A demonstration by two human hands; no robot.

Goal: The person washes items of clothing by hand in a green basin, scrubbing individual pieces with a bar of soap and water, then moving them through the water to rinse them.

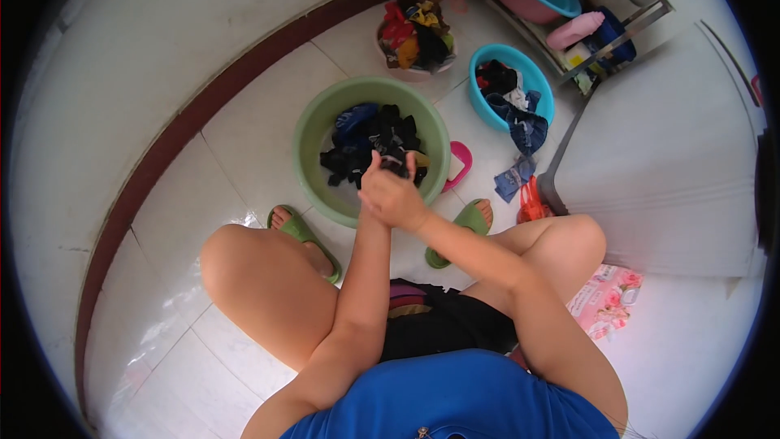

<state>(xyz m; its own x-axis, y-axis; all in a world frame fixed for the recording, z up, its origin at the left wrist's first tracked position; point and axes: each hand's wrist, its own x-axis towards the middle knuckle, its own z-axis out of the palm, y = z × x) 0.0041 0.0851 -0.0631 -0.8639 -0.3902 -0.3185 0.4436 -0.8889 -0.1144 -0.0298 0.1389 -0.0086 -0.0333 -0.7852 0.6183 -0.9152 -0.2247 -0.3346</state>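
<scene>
Both my hands meet over the near side of a green plastic basin (309,180), which holds wet dark clothes (365,140). My right hand (397,196) overlaps my left hand (370,178) and its wrist, so most of the left one is hidden. Fingertips point up toward the dark cloth, where a pale ring-like edge shows between them. Blur and overlap leave it unclear whether either hand holds cloth. A pink soap dish (462,164) with a whitish bar lies against the basin's right side.
Beyond stand a blue basin (478,100) with denim and dark clothes, and a pinkish basin (420,75) heaped with colourful clothes. A denim piece (515,180) and a red plastic bag (533,204) lie right. A metal rack (646,24) and grey appliance (664,164) stand at right.
</scene>
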